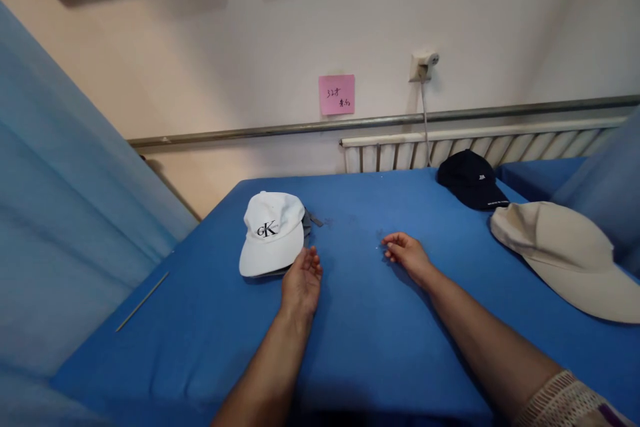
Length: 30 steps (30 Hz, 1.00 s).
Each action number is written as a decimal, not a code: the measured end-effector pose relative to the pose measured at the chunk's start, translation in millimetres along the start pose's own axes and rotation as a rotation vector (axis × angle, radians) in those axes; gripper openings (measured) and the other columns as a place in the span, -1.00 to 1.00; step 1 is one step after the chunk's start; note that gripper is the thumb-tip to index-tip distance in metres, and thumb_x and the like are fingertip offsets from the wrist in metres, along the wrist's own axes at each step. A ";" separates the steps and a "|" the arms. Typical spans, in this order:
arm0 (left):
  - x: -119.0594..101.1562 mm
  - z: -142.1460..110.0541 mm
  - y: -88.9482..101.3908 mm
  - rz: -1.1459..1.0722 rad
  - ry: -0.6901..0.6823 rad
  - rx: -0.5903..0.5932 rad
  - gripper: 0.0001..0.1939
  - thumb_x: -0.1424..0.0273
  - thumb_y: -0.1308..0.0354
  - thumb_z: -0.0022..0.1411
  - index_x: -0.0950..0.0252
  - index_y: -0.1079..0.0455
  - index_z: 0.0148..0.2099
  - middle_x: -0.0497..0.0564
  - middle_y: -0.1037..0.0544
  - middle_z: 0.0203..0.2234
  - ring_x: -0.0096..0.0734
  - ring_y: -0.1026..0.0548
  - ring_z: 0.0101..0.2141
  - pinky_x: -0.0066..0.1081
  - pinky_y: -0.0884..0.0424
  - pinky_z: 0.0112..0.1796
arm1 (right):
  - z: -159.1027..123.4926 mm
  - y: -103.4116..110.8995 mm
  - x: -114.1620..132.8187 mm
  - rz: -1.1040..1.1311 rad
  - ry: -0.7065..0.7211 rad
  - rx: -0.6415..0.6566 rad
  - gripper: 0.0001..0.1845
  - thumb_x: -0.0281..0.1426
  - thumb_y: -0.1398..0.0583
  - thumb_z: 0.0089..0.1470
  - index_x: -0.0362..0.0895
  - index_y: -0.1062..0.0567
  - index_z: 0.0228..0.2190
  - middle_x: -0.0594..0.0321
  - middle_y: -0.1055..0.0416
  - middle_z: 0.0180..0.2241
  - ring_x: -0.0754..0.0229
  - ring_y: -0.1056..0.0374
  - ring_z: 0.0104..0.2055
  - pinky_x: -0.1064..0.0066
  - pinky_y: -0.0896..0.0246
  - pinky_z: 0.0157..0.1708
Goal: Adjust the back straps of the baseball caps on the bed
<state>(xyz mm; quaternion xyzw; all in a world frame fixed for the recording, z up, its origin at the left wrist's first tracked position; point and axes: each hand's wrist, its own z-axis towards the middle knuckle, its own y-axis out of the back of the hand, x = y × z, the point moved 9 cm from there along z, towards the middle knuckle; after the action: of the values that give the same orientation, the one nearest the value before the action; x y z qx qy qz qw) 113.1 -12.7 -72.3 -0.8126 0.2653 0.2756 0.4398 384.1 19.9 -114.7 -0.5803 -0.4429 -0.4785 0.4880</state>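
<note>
A white baseball cap (273,230) with dark lettering on its front lies on the blue-covered surface, its brim toward me. Something grey (307,227), perhaps another cap, shows from beneath its right side. My left hand (303,280) is at the brim's right edge, palm turned inward and fingers loosely bent; I cannot tell whether it touches the brim. It holds nothing that I can see. Over the middle of the surface, my right hand (406,253) has its fingers loosely bent and thumb a little apart, with nothing visible in it.
A navy cap (470,180) and a beige cap (560,247) lie on the right. On the left is a thin stick (143,302). Blue curtains (60,200) hang at the sides. Behind are a metal rail (280,129), radiator (475,147), plugged socket (423,67) and pink note (337,95).
</note>
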 end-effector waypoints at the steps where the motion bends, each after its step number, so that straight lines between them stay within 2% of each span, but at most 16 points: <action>1: -3.3 1.7 1.8 -0.027 -0.009 -0.012 -0.94 0.50 -0.11 0.28 0.38 -0.38 -0.29 -0.01 -0.51 -0.48 -0.60 -0.45 -0.56 -0.60 -0.35 -0.57 | -0.5 -2.6 0.0 -0.023 0.005 0.014 -0.78 -0.32 -0.21 -0.17 -0.13 -0.44 -0.39 0.27 -0.41 -0.49 0.30 -0.29 -0.53 0.45 -0.15 -0.51; 5: -7.7 7.6 2.9 -0.083 0.010 -0.032 -0.87 0.43 -0.08 0.32 0.38 -0.36 -0.29 -0.02 -0.50 -0.50 -0.60 -0.44 -0.59 -0.59 -0.34 -0.59 | -2.8 -11.5 -1.8 -0.100 0.001 0.075 -0.82 -0.33 -0.20 -0.14 -0.12 -0.44 -0.40 0.26 -0.42 -0.45 0.30 -0.31 -0.51 0.45 -0.15 -0.51; 10: -11.9 9.1 4.8 -0.068 0.001 -0.040 -0.75 0.33 0.01 0.38 0.39 -0.36 -0.26 0.01 -0.53 -0.47 -0.60 -0.42 -0.61 -0.57 -0.32 -0.62 | -3.3 -14.5 -1.7 -0.083 -0.019 0.112 -0.88 -0.38 -0.18 -0.09 -0.11 -0.42 -0.40 0.24 -0.45 -0.41 0.30 -0.33 -0.50 0.46 -0.17 -0.49; 13: -14.6 8.4 6.4 -0.045 -0.012 -0.046 -0.77 0.36 0.03 0.39 0.38 -0.36 -0.24 0.02 -0.54 -0.44 -0.61 -0.43 -0.59 -0.58 -0.32 -0.61 | -3.1 -15.3 -0.4 -0.091 -0.017 0.109 -0.90 -0.40 -0.17 -0.08 -0.11 -0.43 -0.40 0.25 -0.44 -0.42 0.30 -0.33 -0.50 0.47 -0.16 -0.50; 17: -22.3 6.2 6.7 -0.035 -0.077 -0.075 -0.85 0.38 -0.04 0.34 0.35 -0.36 -0.25 -0.01 -0.53 -0.44 -0.60 -0.44 -0.59 -0.59 -0.31 -0.60 | -3.1 -16.9 0.0 -0.117 -0.024 0.125 -0.91 -0.44 -0.15 -0.06 -0.11 -0.43 -0.41 0.28 -0.42 -0.49 0.31 -0.32 -0.51 0.48 -0.17 -0.49; 20: -31.7 4.4 3.6 -0.014 -0.126 -0.067 -0.80 0.35 -0.02 0.35 0.37 -0.37 -0.25 0.00 -0.52 -0.47 -0.59 -0.42 -0.60 -0.58 -0.30 -0.62 | -3.1 -15.6 0.5 -0.129 -0.023 0.119 -0.92 -0.46 -0.14 -0.05 -0.11 -0.43 -0.42 0.29 -0.43 -0.49 0.31 -0.32 -0.51 0.50 -0.16 -0.50; 30: -40.2 -13.3 5.6 -0.055 0.073 0.047 -0.83 0.51 0.08 0.31 0.37 -0.33 -0.15 0.06 -0.55 -0.40 -0.55 -0.44 -0.59 -0.55 -0.34 -0.62 | -5.4 -16.9 2.9 -0.124 -0.010 0.109 -0.96 -0.43 -0.18 -0.08 -0.10 -0.43 -0.46 0.30 -0.41 -0.51 0.30 -0.32 -0.52 0.49 -0.16 -0.51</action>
<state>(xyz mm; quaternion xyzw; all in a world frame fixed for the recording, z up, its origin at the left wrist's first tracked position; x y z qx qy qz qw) 83.8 -19.2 -41.9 -0.8186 0.2651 0.2274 0.4560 367.3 16.9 -109.0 -0.5266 -0.5059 -0.4800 0.4860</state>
